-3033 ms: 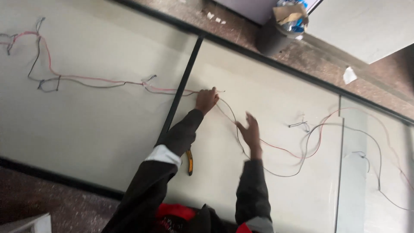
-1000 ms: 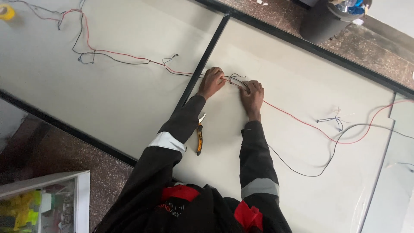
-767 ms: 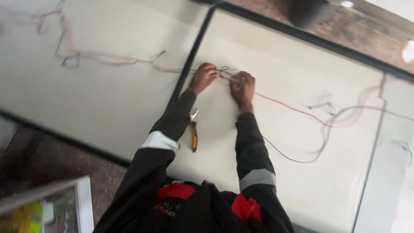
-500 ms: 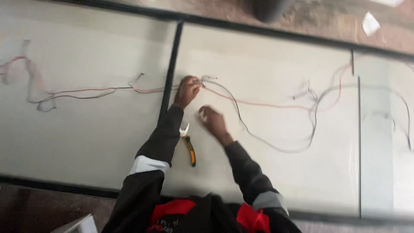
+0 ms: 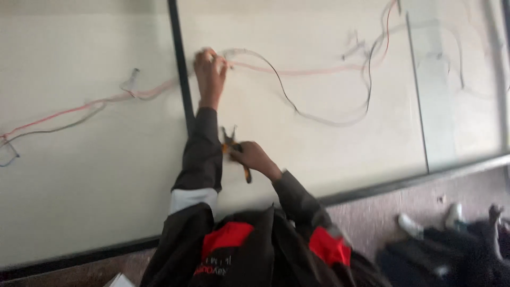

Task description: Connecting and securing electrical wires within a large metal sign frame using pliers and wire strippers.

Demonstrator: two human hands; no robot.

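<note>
On the pale panel (image 5: 95, 159) lying flat on the floor, the person's left hand (image 5: 209, 72) reaches far out, just right of the black dividing strip (image 5: 179, 64). Fingers curled down, it pins or pinches the wire bundle (image 5: 239, 56) where the strands meet; motion blur hides the exact grip. From that spot a red wire (image 5: 297, 70) runs right toward the far right corner, and a dark wire (image 5: 319, 118) loops nearer, then climbs back up. To the left of the strip, red and grey wires (image 5: 79, 109) trail across the panel toward the left edge, with a small bare-ended stub (image 5: 132, 77) sticking up.

Nearer the body, the right hand (image 5: 252, 157) is closed around pliers (image 5: 234, 146) with yellow-orange handles; the dark tips poke out toward the left sleeve (image 5: 202, 154), one handle shows below the fist. Pliers touch or sit just above the panel, cannot tell which.

A second panel (image 5: 457, 90) lies to the right, more thin wires on it. Near right, on the speckled floor (image 5: 372, 218), another person's shoes and dark legs (image 5: 451, 244) show, well apart from both hands.
</note>
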